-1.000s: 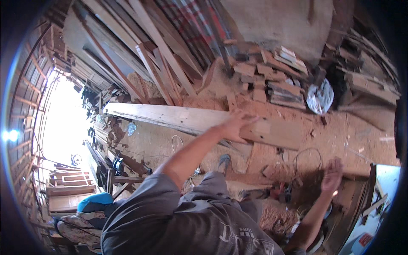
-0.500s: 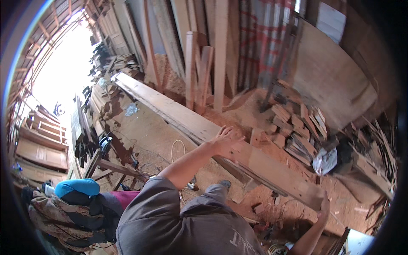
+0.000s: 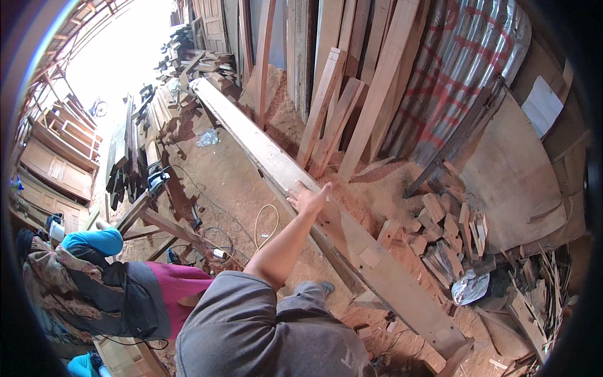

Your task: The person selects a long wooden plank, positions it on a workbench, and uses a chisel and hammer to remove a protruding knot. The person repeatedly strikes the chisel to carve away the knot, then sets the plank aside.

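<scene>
A long, thick wooden plank [image 3: 370,251] runs slantwise from the far left to the near right, with more boards partly visible beneath it. My left hand [image 3: 308,198] lies on its upper face near the middle, palm down, fingers spread. At the plank's near right end is my right hand [image 3: 463,353], holding the end; its fingers are partly hidden. Small rectangular marks and dark holes show on the wood.
A person in dark and magenta clothing [image 3: 182,289] is close on my left. Cables [image 3: 267,226] lie on the dusty floor beside a wooden trestle [image 3: 169,226]. Upright boards [image 3: 377,94] lean on the far wall. Offcuts [image 3: 449,239] and a crumpled silvery bag [image 3: 470,287] lie beyond the plank.
My view has swung to the right and the scene appears tilted. Both hands remain at the plank; the left rests with fingers spread, and less of the right forearm shows.
</scene>
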A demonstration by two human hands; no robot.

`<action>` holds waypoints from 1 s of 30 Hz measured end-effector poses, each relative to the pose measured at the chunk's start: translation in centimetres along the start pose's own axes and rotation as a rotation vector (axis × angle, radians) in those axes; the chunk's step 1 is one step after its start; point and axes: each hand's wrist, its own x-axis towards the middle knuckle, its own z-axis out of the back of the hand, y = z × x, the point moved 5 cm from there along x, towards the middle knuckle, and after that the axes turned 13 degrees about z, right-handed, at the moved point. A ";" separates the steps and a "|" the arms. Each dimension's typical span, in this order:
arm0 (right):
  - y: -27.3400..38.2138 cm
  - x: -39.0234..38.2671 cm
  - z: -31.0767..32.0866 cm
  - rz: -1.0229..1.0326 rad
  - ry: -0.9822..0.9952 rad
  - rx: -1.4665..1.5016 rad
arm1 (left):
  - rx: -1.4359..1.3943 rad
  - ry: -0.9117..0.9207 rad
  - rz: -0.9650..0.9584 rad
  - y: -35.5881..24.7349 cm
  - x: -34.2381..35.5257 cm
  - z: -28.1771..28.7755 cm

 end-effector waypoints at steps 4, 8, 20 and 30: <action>8.2 -3.1 -1.9 0.350 -0.230 0.064 | -0.223 0.007 0.048 -0.4 -0.9 2.8; 7.0 -2.7 -1.7 0.490 -0.334 0.146 | -0.344 0.060 0.000 -0.4 0.9 1.8; 2.9 -5.6 -3.3 0.484 -0.445 0.301 | -0.338 0.028 -0.006 2.3 3.8 -1.2; 4.0 -5.2 -2.3 0.679 -0.429 0.114 | -0.326 0.031 0.009 2.5 0.8 -0.7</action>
